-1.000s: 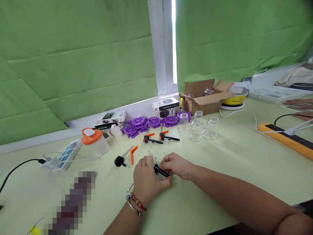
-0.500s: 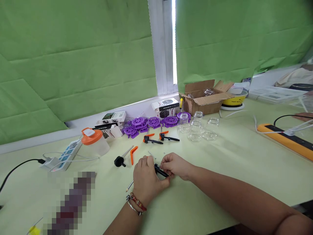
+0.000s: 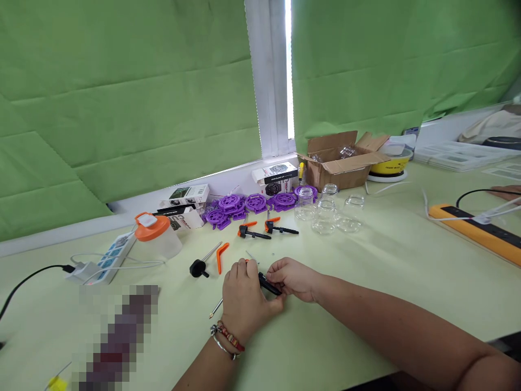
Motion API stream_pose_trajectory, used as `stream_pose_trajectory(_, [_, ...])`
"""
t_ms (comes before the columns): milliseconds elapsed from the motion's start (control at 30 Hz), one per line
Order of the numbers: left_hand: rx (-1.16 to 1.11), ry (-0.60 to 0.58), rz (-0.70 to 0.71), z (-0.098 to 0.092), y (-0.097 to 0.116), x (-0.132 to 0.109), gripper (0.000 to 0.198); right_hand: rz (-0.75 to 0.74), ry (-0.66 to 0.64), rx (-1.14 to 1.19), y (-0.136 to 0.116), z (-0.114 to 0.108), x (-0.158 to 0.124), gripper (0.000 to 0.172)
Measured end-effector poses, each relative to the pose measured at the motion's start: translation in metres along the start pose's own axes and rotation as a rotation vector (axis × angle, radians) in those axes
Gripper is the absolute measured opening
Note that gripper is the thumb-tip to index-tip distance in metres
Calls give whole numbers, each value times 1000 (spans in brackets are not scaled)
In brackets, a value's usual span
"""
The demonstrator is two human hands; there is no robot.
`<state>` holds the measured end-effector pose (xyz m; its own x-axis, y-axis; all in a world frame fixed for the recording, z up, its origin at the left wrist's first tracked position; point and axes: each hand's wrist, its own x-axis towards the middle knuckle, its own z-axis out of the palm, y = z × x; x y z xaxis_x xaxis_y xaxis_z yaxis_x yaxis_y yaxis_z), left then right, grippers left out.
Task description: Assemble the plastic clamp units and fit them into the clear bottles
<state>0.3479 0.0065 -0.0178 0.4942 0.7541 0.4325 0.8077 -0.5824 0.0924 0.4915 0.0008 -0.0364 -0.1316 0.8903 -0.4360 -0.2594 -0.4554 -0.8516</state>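
Observation:
My left hand (image 3: pixel 246 293), wearing bracelets at the wrist, is wrapped round a black-handled part (image 3: pixel 269 284) low over the table. A thin metal rod (image 3: pixel 216 309) sticks out to the left from under that hand; whether it belongs to the part is hidden. Thumb and fingers of my right hand (image 3: pixel 293 278) are pinched together at the right side of the black part, and what lies between them cannot be made out. Beyond my hands lie an orange bent lever (image 3: pixel 221 256), a black knob with a metal rod (image 3: pixel 199 267) and two black-and-orange assemblies (image 3: pixel 255 234) (image 3: pixel 283 230).
Several purple plastic discs (image 3: pixel 256 203) lie behind, near clear glass jars (image 3: pixel 324 220) and an open cardboard box (image 3: pixel 340 171). An orange-lidded cup (image 3: pixel 163 239) and a white power strip (image 3: pixel 116 258) stand left. An orange power strip (image 3: pixel 476 231) lies right, near another person's hand (image 3: pixel 507 191).
The black part has turned slightly between my hands. My right hand has shifted a little lower, its fingers still pinched at the part; my left hand keeps its grip.

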Motion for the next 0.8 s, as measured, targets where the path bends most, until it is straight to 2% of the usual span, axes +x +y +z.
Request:
stream_pose_trajectory(233, [-4, -21, -15, -1, 1, 1, 46, -16, -29, 107, 6, -1, 3, 21])
stream_pose_trajectory(400, [-3, -19, -22, -2, 1, 0, 43, -33, -62, 161, 8, -2, 2, 29])
stream_pose_trajectory(600, [-4, -7, -22, -1, 0, 0, 41, -62, -105, 143, 11, 0, 1, 39])
stream_pose_trajectory(800, [-17, 15, -27, -2, 0, 1, 42, -72, -110, 162, 15, 0, 4, 40])
